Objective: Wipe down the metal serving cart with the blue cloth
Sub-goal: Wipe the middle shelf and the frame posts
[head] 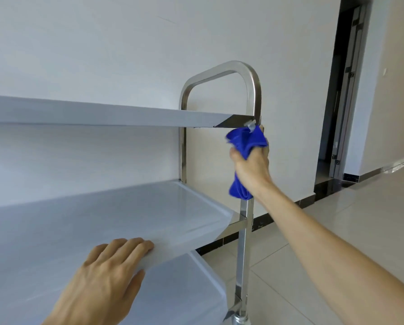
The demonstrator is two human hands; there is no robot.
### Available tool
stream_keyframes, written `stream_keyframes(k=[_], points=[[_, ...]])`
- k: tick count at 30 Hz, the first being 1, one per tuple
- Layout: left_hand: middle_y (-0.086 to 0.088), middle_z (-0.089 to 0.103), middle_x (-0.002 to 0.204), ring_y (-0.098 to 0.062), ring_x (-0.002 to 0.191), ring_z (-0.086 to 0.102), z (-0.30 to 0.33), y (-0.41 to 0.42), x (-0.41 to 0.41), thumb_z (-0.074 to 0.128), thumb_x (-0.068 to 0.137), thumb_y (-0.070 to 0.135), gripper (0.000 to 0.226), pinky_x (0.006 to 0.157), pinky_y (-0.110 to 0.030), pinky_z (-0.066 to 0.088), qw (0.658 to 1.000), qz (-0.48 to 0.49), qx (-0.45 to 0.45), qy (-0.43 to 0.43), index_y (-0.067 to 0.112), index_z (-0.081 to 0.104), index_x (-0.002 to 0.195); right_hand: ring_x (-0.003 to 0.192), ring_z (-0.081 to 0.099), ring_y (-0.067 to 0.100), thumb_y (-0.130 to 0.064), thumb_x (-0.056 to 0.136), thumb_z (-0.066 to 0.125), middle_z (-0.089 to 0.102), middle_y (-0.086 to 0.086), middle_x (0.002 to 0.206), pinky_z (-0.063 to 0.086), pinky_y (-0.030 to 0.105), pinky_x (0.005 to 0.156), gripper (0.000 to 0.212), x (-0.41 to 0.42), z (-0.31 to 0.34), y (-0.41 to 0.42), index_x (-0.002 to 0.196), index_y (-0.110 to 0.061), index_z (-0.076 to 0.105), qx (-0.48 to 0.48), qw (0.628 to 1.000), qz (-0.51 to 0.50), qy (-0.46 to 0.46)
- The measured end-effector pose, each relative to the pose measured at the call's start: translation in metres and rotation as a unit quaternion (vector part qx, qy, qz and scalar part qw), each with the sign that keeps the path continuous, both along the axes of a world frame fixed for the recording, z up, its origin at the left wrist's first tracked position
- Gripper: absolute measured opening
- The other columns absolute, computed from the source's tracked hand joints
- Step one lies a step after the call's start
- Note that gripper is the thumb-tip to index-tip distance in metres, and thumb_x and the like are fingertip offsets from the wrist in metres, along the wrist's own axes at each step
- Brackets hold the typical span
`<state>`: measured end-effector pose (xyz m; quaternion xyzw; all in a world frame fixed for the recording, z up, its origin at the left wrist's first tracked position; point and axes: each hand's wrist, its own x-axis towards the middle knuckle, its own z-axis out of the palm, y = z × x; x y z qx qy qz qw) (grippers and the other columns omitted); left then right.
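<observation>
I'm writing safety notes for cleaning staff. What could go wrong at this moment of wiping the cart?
The right hand grips the blue cloth round the upright post, just below the top shelf's corner, which could scrape knuckles. The cart stands on a caster; the left hand leaning on the middle shelf might roll it.

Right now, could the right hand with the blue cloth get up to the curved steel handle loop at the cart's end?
Probably yes. The right hand grips the blue cloth around the same steel upright, just below the curved steel handle loop, and nothing blocks the post above.
</observation>
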<state>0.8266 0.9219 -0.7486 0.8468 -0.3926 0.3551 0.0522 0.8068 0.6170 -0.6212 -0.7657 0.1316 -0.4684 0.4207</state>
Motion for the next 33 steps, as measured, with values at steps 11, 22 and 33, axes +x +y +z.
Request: stream_keyframes(k=[11, 22, 33], points=[[-0.001, 0.071, 0.122, -0.026, 0.101, 0.073, -0.019, 0.005, 0.014, 0.046, 0.08, 0.03, 0.054, 0.088, -0.039, 0.04, 0.992, -0.038, 0.027, -0.115, 0.012, 0.068, 0.125, 0.083, 0.06, 0.026, -0.023, 0.09, 0.068, 0.044, -0.001, 0.109, 0.041, 0.037, 0.069, 0.061, 0.054, -0.037, -0.025, 0.142, -0.019, 0.036, -0.042, 0.976, -0.209, -0.052], [-0.003, 0.064, 0.133, -0.03, 0.112, 0.067, -0.035, 0.007, 0.019, 0.049, 0.089, 0.028, 0.052, 0.091, -0.044, 0.043, 0.994, -0.026, 0.018, -0.109, 0.011, 0.059, 0.136, 0.075, 0.064, 0.014, -0.032, 0.091, 0.068, 0.062, -0.005, 0.081, 0.057, 0.039, 0.075, 0.015, 0.041, -0.048, -0.036, 0.093, -0.024, 0.056, 0.019, 0.997, -0.065, -0.042], [-0.011, 0.064, 0.118, -0.038, 0.104, 0.062, -0.026, -0.026, -0.001, 0.06, 0.083, 0.031, 0.048, 0.089, -0.053, 0.044, 0.999, 0.032, 0.006, -0.032, 0.006, 0.059, 0.124, 0.084, 0.075, 0.017, -0.054, 0.086, 0.068, 0.076, -0.007, 0.087, 0.058, 0.025, 0.071, 0.018, 0.0, -0.152, -0.056, 0.097, -0.041, 0.069, 0.135, 0.959, 0.248, 0.029]])
